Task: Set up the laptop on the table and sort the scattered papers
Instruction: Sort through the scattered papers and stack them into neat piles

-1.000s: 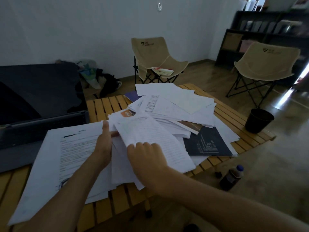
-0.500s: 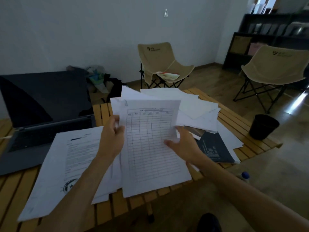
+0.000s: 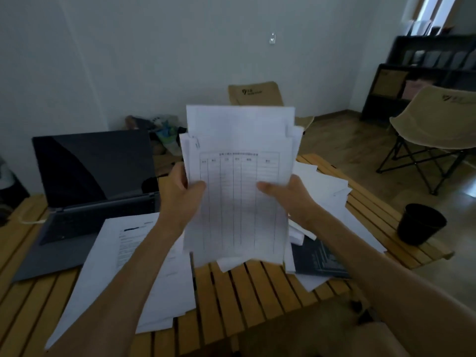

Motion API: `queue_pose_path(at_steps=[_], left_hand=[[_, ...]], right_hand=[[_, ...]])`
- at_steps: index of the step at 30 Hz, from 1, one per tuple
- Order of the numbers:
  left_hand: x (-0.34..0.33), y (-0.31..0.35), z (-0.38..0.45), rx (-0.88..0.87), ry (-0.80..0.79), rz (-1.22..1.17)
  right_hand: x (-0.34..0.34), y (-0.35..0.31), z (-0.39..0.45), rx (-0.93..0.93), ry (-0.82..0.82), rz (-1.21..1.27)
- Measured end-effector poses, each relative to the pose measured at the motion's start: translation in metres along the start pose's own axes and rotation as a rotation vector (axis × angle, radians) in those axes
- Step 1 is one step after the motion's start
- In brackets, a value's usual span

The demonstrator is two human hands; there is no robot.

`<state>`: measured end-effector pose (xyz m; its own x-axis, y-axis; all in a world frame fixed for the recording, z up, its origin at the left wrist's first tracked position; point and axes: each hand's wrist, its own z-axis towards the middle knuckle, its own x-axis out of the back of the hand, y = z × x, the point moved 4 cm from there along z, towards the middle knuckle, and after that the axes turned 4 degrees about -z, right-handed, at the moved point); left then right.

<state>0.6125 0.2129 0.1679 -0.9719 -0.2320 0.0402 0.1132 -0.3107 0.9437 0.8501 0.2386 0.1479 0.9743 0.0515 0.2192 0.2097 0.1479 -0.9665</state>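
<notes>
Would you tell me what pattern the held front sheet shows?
A ruled table grid on the white front sheet, head view.

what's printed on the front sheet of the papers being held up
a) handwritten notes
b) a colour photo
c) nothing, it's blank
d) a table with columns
d: the front sheet of the stack, held by the left hand and right hand, shows a ruled table with a header row and vertical column lines.

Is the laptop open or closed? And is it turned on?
Open: the laptop has its lid standing up behind the keyboard on the table. It looks off, since the screen is dark.
</notes>
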Motion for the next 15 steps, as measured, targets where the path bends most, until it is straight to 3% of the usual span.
queue_pose_path(at_steps=[4,12,15], left_hand=[[0.012,0.028,-0.008,0.003,-0.046,-0.080],[0.017,0.000,-0.020,0.094,-0.175,0.011],[0.011,-0.015,-0.002,0.120,-0.171,0.048]], right_hand=[[0.003,-0.029,-0.023,0.078,-0.088,-0.005],[-0.022,0.059,-0.052,-0.144,-0.181,-0.088],[-0.026,0.082,-0.035,-0.326,-0.188,-0.161]])
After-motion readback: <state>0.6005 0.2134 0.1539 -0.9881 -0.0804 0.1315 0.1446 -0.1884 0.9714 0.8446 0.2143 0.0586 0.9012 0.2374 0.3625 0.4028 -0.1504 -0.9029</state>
